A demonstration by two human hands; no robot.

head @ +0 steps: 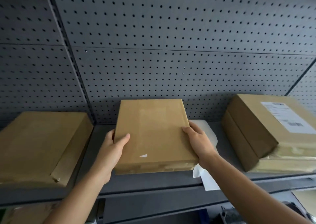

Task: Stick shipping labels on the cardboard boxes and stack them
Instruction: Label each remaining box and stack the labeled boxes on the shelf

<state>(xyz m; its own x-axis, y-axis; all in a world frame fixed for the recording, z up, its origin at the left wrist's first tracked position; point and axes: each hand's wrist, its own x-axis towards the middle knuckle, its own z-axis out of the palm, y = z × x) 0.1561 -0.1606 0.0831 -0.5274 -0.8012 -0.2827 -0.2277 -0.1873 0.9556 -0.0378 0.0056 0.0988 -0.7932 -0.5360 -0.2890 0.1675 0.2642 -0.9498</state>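
Left box [42, 145]: plain, flat on the shelf [153, 181].
Left hand [112, 148]: thumb on top, gripping the held box [152, 135] at its left edge.
Held box: centre, no label on top, long axis running away from the person.
Right hand [198, 141]: clasps the right edge.
Sheet [207, 129]: white, partly beneath the held box.
Stack [253, 131]: to the right, bearing a label [287, 116], nearer the right hand; nothing between.

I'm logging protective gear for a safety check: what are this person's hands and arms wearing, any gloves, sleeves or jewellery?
Nothing shows. The left hand and the right hand have no gloves. The left forearm and the right forearm are uncovered to the frame's edge, with no sleeve in view. No watch, ring or wristband is visible.
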